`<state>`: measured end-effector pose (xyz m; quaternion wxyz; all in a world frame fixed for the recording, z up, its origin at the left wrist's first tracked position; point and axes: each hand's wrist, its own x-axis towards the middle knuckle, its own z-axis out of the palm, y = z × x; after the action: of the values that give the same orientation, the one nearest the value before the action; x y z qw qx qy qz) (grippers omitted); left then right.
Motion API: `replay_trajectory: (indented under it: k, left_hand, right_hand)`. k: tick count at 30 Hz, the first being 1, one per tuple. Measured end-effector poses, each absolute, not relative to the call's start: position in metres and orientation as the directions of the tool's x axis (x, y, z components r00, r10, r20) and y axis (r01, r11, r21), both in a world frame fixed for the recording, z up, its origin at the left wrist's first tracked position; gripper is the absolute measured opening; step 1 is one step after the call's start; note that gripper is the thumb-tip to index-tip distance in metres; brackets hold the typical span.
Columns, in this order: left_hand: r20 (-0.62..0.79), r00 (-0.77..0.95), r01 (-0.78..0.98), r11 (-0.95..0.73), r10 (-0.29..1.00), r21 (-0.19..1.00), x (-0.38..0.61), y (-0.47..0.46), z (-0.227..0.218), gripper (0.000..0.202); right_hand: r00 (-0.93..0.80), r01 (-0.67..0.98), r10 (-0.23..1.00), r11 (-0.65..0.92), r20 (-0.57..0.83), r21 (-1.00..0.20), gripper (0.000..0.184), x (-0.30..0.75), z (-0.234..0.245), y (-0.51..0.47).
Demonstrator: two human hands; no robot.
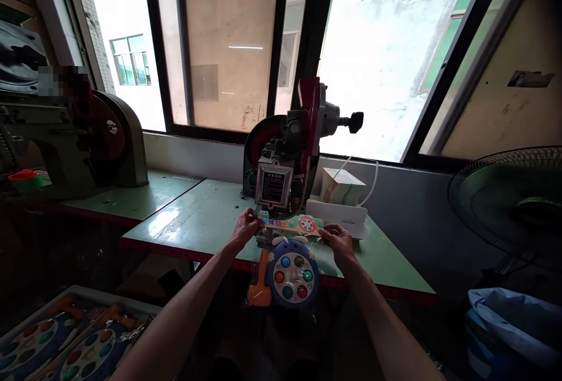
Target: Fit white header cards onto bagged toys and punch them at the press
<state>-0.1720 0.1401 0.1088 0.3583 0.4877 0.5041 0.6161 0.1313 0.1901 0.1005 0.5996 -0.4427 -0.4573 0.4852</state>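
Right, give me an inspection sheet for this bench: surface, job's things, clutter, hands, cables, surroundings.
Surface: green table, worn, with a red front edge.
Job's things: bagged toy hangs over the front edge; its card lies at the foot of the machine.
Clutter: white tray and paper stack right of the machine.
Grippers: left hand and right hand each pinch one end of the card.
Cables: white cable loops by the stack.
Surroundings: window behind; second machine left; fan and blue bag right; more toys lower left.
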Motion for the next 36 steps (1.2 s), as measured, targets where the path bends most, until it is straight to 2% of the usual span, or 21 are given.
replay_trajectory:
  k: [15, 25, 36]
  left_hand:
    - [0.247, -0.249, 0.051, -0.241, 0.937, 0.969, -0.173, 0.14, 0.106, 0.03]
    - [0.268, -0.304, 0.064, -0.261, 0.914, 0.963, -0.213, 0.111, 0.116, 0.035]
    - [0.212, -0.39, 0.034, -0.216, 0.896, 0.976, -0.235, 0.106, 0.114, 0.045]
  right_hand:
    - [0.094, -0.177, 0.986, 0.15, 0.134, -0.973, 0.051, 0.134, 0.102, 0.193]
    - [0.012, -0.244, 0.986, 0.164, 0.166, -0.956, 0.053, 0.084, 0.099, 0.197]
    - [-0.036, -0.264, 0.987, 0.139, 0.154, -0.954, 0.053, 0.057, 0.101, 0.2]
